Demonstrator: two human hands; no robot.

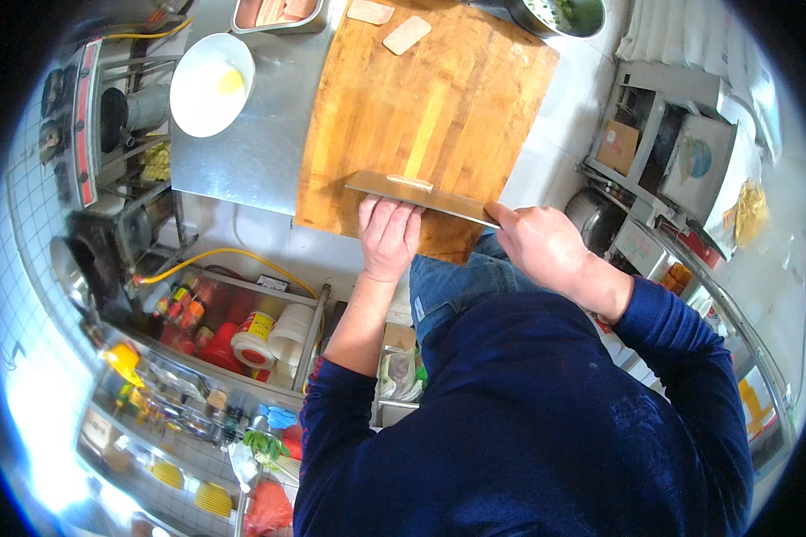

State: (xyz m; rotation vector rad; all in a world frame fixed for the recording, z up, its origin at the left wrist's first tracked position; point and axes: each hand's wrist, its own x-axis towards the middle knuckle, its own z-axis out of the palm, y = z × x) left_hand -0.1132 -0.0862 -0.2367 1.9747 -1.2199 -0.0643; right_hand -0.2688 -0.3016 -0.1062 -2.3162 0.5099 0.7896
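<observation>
My right hand [546, 249] is closed around the handle end of a cleaver [439, 201], whose broad metal blade lies across the near part of a wooden cutting board [403, 116]. The fingers of my left hand [389, 237] are bent and pressed together against the near side of the blade. What sits under those fingertips is hidden. Just beyond the blade shows the edge of a thin pale pink slice [410, 182]. At the board's far end lie two flat pink slices, one of them a rounded rectangle [407, 36].
Left of the board, a steel counter [273, 134] carries a white bowl [186, 98] with egg in it and a metal tray [282, 24] of pink slices. A metal pot [591, 22] with greens stands far right. Shelves with bottles and tubs [288, 336] are at my left.
</observation>
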